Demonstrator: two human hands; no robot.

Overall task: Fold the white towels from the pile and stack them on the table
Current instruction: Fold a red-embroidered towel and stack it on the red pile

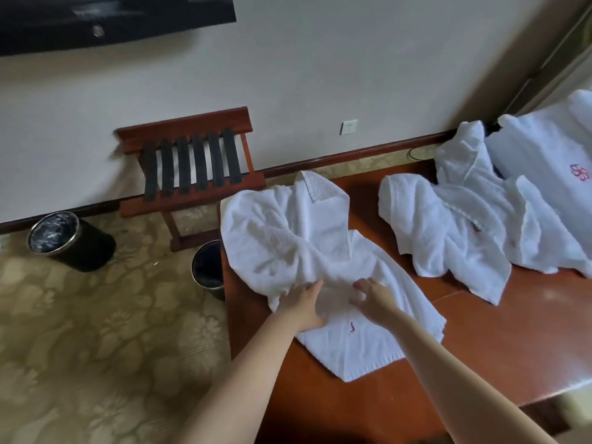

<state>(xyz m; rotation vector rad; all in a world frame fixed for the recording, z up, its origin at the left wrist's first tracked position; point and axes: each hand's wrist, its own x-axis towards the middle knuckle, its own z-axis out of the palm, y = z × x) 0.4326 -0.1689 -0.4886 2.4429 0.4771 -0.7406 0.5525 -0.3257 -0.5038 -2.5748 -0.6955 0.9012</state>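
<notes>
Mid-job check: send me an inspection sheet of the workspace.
Surface: wooden table, bare at the near right.
Job's things: crumpled towel at the left end; pile to its right; flat towel with a red emblem at the far right.
Clutter: nothing seen.
Grippers: left hand and right hand grip the towel's near part.
Cables: dark loop by the skirting.
Surroundings: rack, left bin, right bin, socket, TV.

Illegible red emblem [351, 327] on spread towel [288, 238], another on far towel [544, 149]
</notes>
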